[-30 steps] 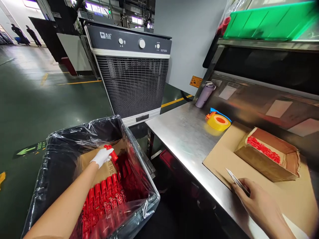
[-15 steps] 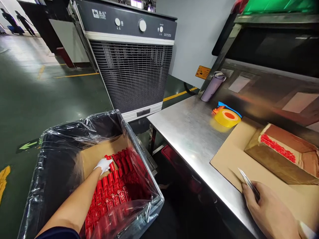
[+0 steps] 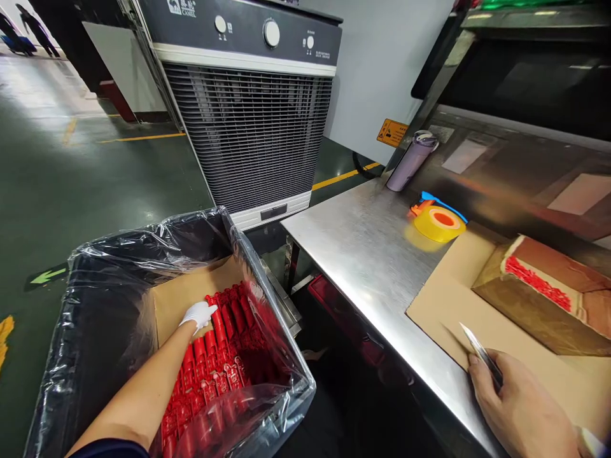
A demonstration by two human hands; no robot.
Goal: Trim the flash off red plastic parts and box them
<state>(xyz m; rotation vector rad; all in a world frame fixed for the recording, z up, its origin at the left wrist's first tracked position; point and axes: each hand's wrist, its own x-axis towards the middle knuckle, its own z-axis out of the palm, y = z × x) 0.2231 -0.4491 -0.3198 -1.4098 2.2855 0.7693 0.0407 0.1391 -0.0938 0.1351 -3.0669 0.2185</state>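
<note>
My left hand (image 3: 199, 314), in a white glove, reaches into a plastic-lined bin (image 3: 305, 381). Its fingers are closed at the upper end of a glossy red plastic part (image 3: 219, 327) that lies in line with the others; the thumb is hidden. Rows of similar red parts (image 3: 200, 375) fill the bin's near and right side, beside a brown cardboard sheet (image 3: 176, 299). Over the steel table, my bare right hand (image 3: 520, 401) is closed around a knife (image 3: 480, 353) with a pointed silvery blade, aimed up and left above a flat cardboard piece (image 3: 443, 299).
An open cardboard box (image 3: 520, 305) with small red bits stands at the right. Yellow tape on an orange-and-blue dispenser (image 3: 436, 222) and a purple bottle (image 3: 411, 162) are farther back on the steel table (image 3: 344, 235). Behind the bin stands a large air cooler (image 3: 252, 127).
The red part under my left fingers has gone from askew to lying lengthwise in its row. My right hand keeps its grip on the knife; the view has shifted slightly.
</note>
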